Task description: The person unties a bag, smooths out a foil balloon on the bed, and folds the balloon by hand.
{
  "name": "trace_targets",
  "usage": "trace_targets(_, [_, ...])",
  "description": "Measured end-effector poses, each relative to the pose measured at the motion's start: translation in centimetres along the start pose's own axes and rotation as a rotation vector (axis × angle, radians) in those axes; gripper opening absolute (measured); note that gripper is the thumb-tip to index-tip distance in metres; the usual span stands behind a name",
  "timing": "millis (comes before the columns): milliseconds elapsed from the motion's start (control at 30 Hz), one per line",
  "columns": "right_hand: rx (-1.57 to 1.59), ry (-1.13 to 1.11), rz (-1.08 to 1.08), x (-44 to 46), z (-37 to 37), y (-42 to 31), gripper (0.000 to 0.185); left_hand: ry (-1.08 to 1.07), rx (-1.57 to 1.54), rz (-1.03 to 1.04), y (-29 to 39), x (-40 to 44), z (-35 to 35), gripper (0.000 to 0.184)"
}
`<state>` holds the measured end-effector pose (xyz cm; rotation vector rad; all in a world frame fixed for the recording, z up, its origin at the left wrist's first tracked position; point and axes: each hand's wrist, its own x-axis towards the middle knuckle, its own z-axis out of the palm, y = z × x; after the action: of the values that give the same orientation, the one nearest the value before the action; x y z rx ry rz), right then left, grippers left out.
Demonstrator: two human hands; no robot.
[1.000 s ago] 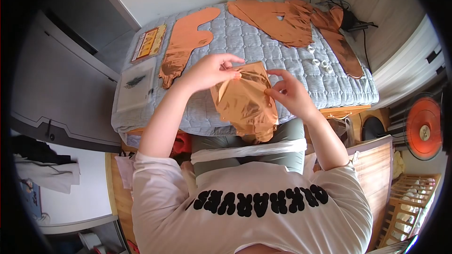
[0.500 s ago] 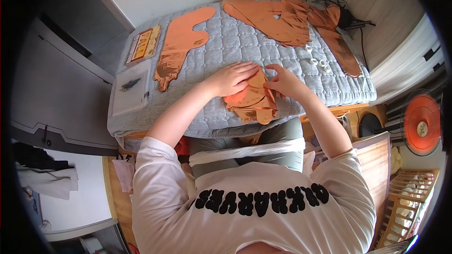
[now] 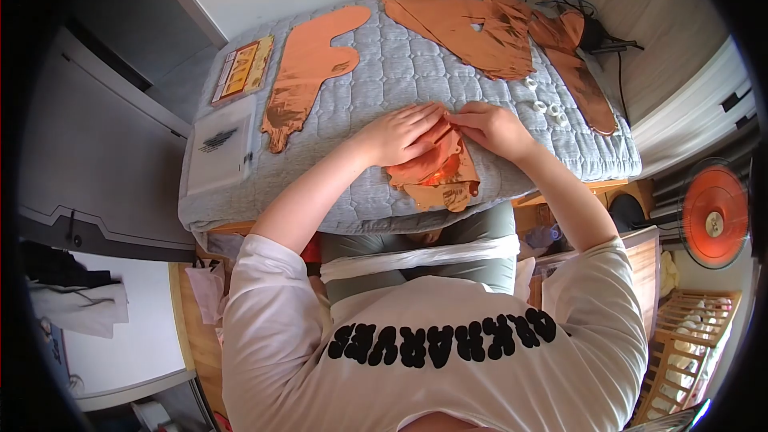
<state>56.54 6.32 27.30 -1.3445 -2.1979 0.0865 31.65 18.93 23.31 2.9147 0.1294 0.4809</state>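
A folded, deflated copper-coloured foil balloon (image 3: 438,170) lies at the front edge of the quilted bed, its surface shiny and creased. My left hand (image 3: 398,134) rests flat over its upper left part, fingers stretched out together. At the balloon's top edge, my right hand (image 3: 494,128) pinches the foil between thumb and bent fingers, close to my left fingertips. Behind the hands, a flat unfolded foil balloon (image 3: 316,56) spreads out on the left. More flat foil balloons (image 3: 464,32) overlap at the back right.
White rolls (image 3: 552,110) lie right of my hands. To the left are a printed packet (image 3: 242,70) and a clear case (image 3: 216,152) holding dark thin pieces. Black cables (image 3: 596,32) hang by the back right corner. An orange fan (image 3: 714,214) stands to the right.
My right hand has closed in toward my left fingertips and now pinches the foil's top edge. The upper layer of the foil has shifted and shows a darker orange side.
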Motion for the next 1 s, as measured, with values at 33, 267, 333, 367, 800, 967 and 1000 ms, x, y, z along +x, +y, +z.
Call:
trace_targets(33, [-0.001,-0.002,-0.002,0.1,0.0,0.2,0.025,0.002,0.0,-0.002,0.1,0.0,0.0,0.066])
trace_targets(267, [-0.059,-0.003,-0.213,1.9,0.3,1.6,0.023,-0.018,0.056,-0.014,0.3,0.1,-0.1,0.065])
trace_targets(333, [-0.065,-0.011,-0.242,2.2,0.8,1.8,0.021,0.016,0.09,0.016,0.3,0.1,-0.1,0.064])
trace_targets(367, [-0.043,-0.013,-0.251,2.3,1.1,1.8,0.021,0.009,0.074,0.011,0.3,0.1,-0.2,0.064])
trace_targets(800, [0.242,0.003,-0.019,0.9,1.3,0.1,0.034,-0.041,0.028,-0.01,0.1,0.1,-0.1,0.062])
trace_targets(967, [0.215,0.017,0.004,0.7,1.5,-0.1,0.029,-0.054,0.023,-0.016,0.4,0.1,-0.5,0.061])
trace_targets(1000, [0.22,0.044,-0.003,0.8,1.6,0.0,0.026,-0.058,0.026,-0.017,0.4,0.2,-0.5,0.061])
